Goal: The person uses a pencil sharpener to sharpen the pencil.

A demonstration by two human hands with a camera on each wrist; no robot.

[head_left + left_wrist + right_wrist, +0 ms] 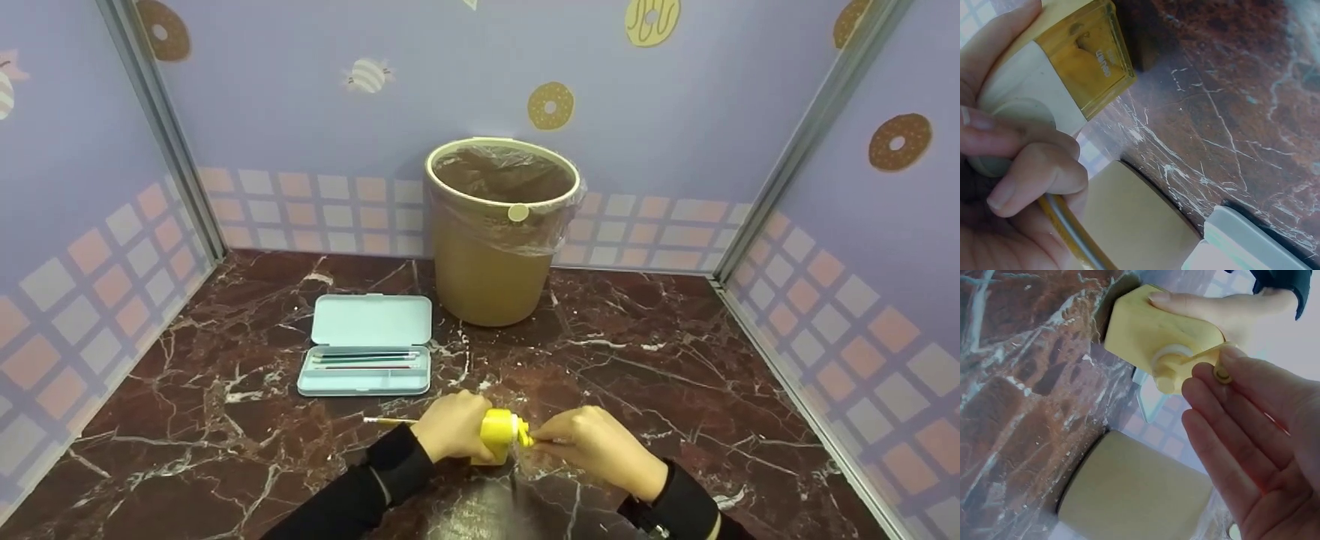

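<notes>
My left hand (454,426) grips a yellow and white crank pencil sharpener (496,427) above the tabletop. In the left wrist view its clear amber shavings drawer (1092,62) points away from the palm. A pencil (1072,230) runs out from under the curled left fingers; in the head view its end sticks out to the left of the hand. With thumb and forefinger my right hand (596,446) pinches the knob end of the sharpener's yellow crank (1204,356). The other right fingers are extended beside it.
An open light-blue pencil case (371,319) with several pencils (366,358) lies at the left. Behind stands a tan trash bin (487,277) with a clear liner. Patterned panels (285,97) enclose the dark red marble tabletop (675,382) at back and sides.
</notes>
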